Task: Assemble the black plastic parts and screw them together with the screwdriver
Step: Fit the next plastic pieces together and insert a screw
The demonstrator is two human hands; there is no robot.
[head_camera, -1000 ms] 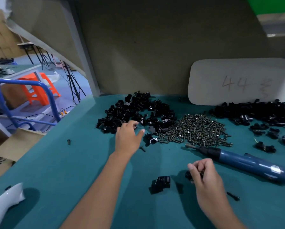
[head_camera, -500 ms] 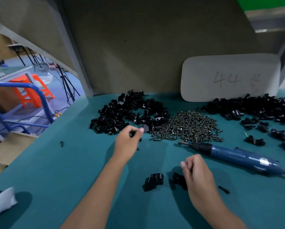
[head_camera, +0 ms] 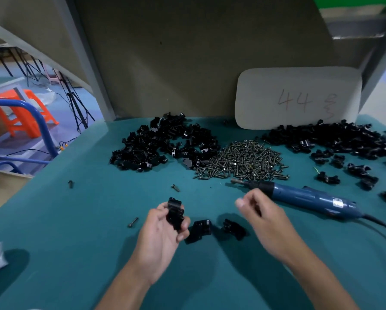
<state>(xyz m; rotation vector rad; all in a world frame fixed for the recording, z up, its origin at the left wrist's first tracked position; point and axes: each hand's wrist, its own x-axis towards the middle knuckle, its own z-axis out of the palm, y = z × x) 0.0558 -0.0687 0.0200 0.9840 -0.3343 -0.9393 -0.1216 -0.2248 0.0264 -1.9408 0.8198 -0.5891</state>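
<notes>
Now left hand [head_camera: 163, 233] grips black part [head_camera: 175, 214]; right hand [head_camera: 262, 217] curled, contents unclear.

White card [head_camera: 299, 97] marked "44" against back wall; orange stool [head_camera: 26, 110], blue rail [head_camera: 40, 121] at left.

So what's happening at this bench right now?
A person is assembling small black plastic parts at a green table. The left hand holds one black part up off the table; the right hand, fingers curled, hovers near the blue electric screwdriver, which lies untouched. Two more loose parts sit between the hands, with the screw pile behind.
</notes>
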